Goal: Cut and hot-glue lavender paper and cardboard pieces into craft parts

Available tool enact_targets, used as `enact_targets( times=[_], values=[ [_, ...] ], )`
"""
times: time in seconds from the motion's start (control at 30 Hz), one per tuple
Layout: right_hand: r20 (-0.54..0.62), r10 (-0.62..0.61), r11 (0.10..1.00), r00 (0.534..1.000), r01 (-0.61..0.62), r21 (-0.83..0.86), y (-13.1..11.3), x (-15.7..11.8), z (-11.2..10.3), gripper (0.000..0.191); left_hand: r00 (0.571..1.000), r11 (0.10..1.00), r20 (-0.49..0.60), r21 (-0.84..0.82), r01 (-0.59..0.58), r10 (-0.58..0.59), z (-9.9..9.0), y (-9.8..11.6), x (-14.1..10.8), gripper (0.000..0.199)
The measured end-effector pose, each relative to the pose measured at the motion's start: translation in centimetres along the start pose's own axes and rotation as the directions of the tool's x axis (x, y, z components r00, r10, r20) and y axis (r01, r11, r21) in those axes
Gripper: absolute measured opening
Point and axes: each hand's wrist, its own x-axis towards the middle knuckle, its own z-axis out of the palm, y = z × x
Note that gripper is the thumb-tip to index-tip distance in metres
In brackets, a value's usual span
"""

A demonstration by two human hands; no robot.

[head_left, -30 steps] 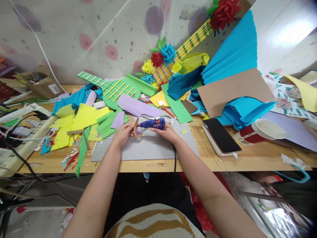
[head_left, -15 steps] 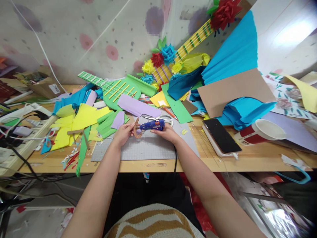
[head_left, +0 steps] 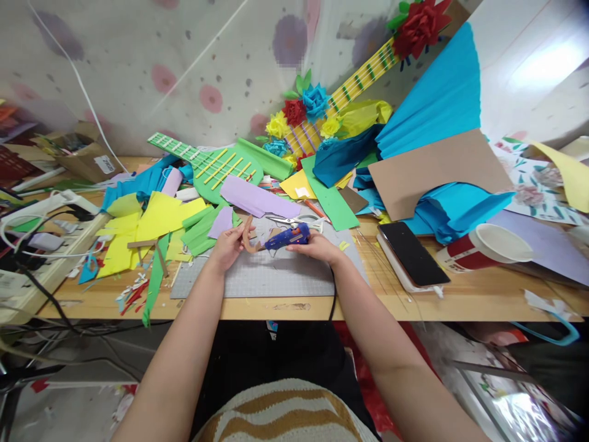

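My right hand (head_left: pixel 315 247) grips a blue hot glue gun (head_left: pixel 289 237) above the grey cutting mat (head_left: pixel 285 282), its nozzle pointing left. A black cord runs down from that hand over the table edge. Between the fingers of my left hand (head_left: pixel 230 245) is a bent brown cardboard strip (head_left: pixel 249 234). The nozzle tip lies at or very close to the strip's lower end; whether they touch I cannot tell. Just behind the glue gun lie scissors (head_left: pixel 294 221) and a lilac paper piece (head_left: pixel 257 197).
A green paper guitar (head_left: pixel 221 169) and a flower-covered yellow one (head_left: pixel 363 80) are at the back. Yellow paper scraps (head_left: pixel 159 218) and a power strip (head_left: pixel 50 264) lie left. On the right are a phone (head_left: pixel 411 252), a paper cup (head_left: pixel 478 248) and brown cardboard (head_left: pixel 437 169).
The glue gun has shifted slightly right and its nozzle now tilts lower. The brown strip is turned, with its curved end now beside the nozzle.
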Motion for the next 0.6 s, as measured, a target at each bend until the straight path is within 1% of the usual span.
enact_targets(
  times=[0.03,0.07,0.1,0.17,0.23,0.27,0.33,0.4,0.5,0.6],
  values=[
    [-0.072,0.043,0.999,0.996,-0.042,0.027,0.0,0.0,-0.6,0.039,1.000,0.997,-0.014,-0.080,0.004,-0.005,-0.1,0.3,0.0,0.022],
    [-0.178,0.078,0.996,0.981,-0.069,0.055,0.0,0.0,-1.4,0.040,1.000,0.986,-0.023,-0.167,0.001,-0.005,-0.2,0.6,-0.1,0.018],
    [-0.302,0.095,0.994,0.948,-0.074,0.079,0.1,0.0,-2.2,0.041,0.999,0.965,-0.035,-0.262,-0.013,0.004,-0.3,1.0,-0.1,0.017],
    [-0.532,0.111,0.993,0.839,-0.079,0.082,0.4,0.1,-4.1,0.044,0.998,0.898,-0.056,-0.436,-0.052,0.030,-0.4,1.6,-0.1,0.024],
    [-0.667,0.127,0.990,0.734,-0.132,0.043,1.2,0.1,-5.7,0.048,0.996,0.813,-0.078,-0.576,-0.079,0.042,-0.5,2.0,-0.1,0.032],
    [-0.701,0.120,0.987,0.703,-0.163,0.006,1.8,0.2,-6.4,0.050,0.996,0.772,-0.085,-0.630,-0.084,0.038,-0.4,2.2,-0.1,0.035],
    [-0.733,0.120,0.963,0.669,-0.258,-0.078,3.2,0.1,-7.4,0.054,0.995,0.706,-0.093,-0.703,-0.083,0.025,-0.3,2.4,0.0,0.041],
    [-0.752,0.146,0.924,0.643,-0.359,-0.128,4.6,0.0,-7.8,0.057,0.996,0.672,-0.089,-0.737,-0.075,0.014,-0.1,2.5,0.0,0.043],
    [-0.763,0.191,0.860,0.618,-0.480,-0.173,5.6,0.0,-7.9,0.060,0.996,0.671,-0.091,-0.739,-0.062,-0.008,0.0,2.4,0.1,0.041],
    [-0.774,0.213,0.793,0.597,-0.569,-0.220,5.4,0.1,-7.8,0.061,0.996,0.686,-0.090,-0.726,-0.048,-0.025,-0.2,2.2,0.2,0.037]
  ],
)
